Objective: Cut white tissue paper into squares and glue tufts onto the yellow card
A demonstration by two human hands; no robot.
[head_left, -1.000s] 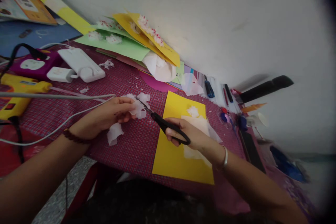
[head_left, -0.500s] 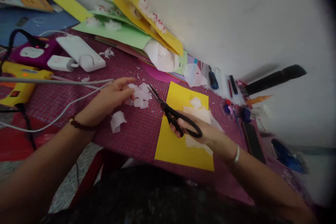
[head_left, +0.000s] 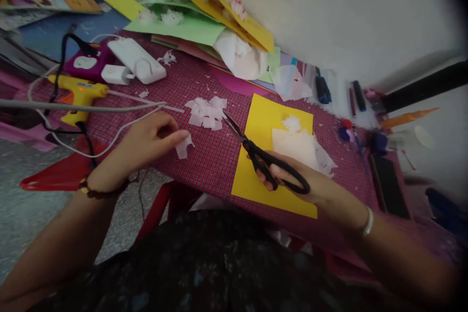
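My right hand [head_left: 281, 170] grips a pair of black-handled scissors [head_left: 252, 148], fingers in the handle loops. The blades point up and left, nearly together, with the tips beside a pile of small white paper pieces [head_left: 206, 112]. My left hand [head_left: 155, 136] is bent low over the table, thumb stretched out and fingers curled with a gap between. Its thumb reaches the edge of a single white paper piece [head_left: 184, 146], which lies on the checked cloth. Under my right hand lies a yellow sheet [head_left: 252, 175], with folded white paper [head_left: 296, 146] and a frilly white paper bit [head_left: 291, 123] on it.
At left are a yellow glue gun [head_left: 82, 92], a purple power strip [head_left: 87, 63], a white adapter [head_left: 142, 63] and loose cables crossing near my left wrist. Green and yellow cards [head_left: 190, 29] with paper flowers lean at the wall. Pens and a dark box [head_left: 389, 185] lie at right.
My left hand has left the pile of paper pieces and come down to the single piece nearer me. The scissors stay in my right hand. The view has shifted.
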